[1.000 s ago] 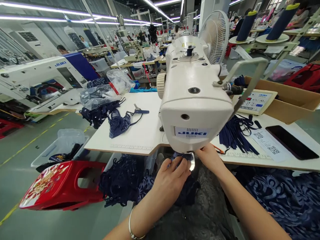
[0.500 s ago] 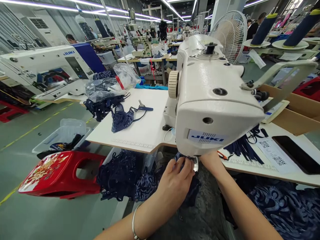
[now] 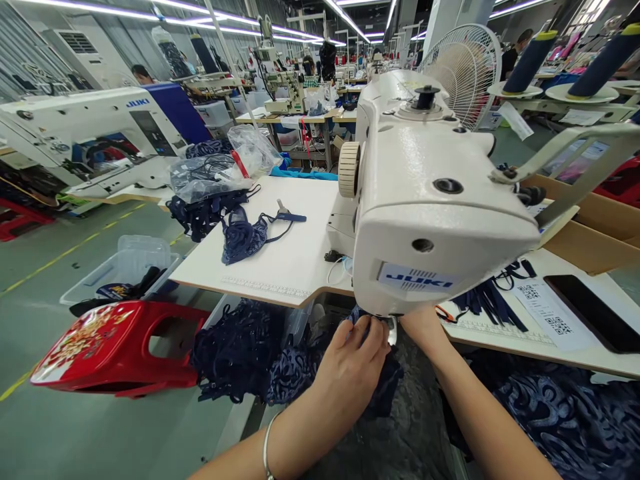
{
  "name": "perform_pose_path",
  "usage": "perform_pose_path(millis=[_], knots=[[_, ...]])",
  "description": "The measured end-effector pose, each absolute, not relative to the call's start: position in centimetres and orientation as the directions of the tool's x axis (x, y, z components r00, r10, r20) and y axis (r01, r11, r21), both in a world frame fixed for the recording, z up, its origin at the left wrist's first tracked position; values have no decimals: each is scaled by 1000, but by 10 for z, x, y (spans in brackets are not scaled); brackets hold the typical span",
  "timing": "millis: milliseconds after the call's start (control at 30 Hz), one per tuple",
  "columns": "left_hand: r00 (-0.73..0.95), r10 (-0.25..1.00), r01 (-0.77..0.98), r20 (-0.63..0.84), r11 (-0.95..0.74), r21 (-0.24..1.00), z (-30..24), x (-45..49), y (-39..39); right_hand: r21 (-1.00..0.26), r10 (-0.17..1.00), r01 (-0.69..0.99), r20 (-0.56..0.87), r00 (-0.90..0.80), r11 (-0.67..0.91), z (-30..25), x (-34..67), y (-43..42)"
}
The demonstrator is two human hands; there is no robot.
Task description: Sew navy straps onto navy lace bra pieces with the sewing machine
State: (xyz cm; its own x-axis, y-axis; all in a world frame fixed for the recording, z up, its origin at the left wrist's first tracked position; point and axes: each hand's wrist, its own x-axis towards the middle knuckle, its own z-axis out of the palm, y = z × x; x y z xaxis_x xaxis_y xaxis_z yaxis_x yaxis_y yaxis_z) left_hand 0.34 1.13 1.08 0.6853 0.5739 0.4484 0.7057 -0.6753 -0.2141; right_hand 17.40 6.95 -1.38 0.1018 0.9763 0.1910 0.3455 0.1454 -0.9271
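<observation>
A white JUKI sewing machine point(image 3: 425, 200) fills the middle of the view, its head toward me. My left hand point(image 3: 353, 363) pinches dark navy lace fabric point(image 3: 383, 390) just under the machine's head, beside a small metal part point(image 3: 391, 329). My right hand point(image 3: 425, 328) reaches in from the right under the head; its fingers are hidden behind the machine and what they grip is not visible. A silver bangle point(image 3: 265, 453) circles my left wrist.
The white table point(image 3: 285, 260) carries a navy lace piece point(image 3: 243, 239), a bag of straps point(image 3: 205, 180), navy strips point(image 3: 487, 297), a QR sheet point(image 3: 547, 310) and a black phone point(image 3: 585, 303). A red stool point(image 3: 115, 347) and clear bin point(image 3: 125, 273) stand left. More navy fabric point(image 3: 240, 353) hangs below.
The view has swung left and slightly nearer to the machine. My left hand's fingers have closed tighter on the fabric under the head. My right hand stays in place.
</observation>
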Motion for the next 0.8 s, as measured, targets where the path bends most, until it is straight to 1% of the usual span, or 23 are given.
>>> perform_pose_path(millis=[200, 300, 400, 567, 800], knots=[[681, 552, 706, 481, -670, -231, 12, 2, 11, -906, 963, 373, 253, 91, 203, -16, 176, 72], [685, 561, 705, 465, -672, -227, 10, -1, 10, -905, 965, 378, 248, 90, 198, -15, 176, 75], [694, 572, 695, 438, -692, -196, 8, -4, 10, -905, 965, 376, 247, 82, 200, -15, 175, 77], [659, 610, 711, 440, -695, -101, 7, -6, 9, -906, 964, 361, 259, 64, 219, -18, 175, 77], [692, 602, 685, 399, -721, -99, 5, -8, 8, -909, 968, 367, 240, 74, 197, -24, 177, 77]])
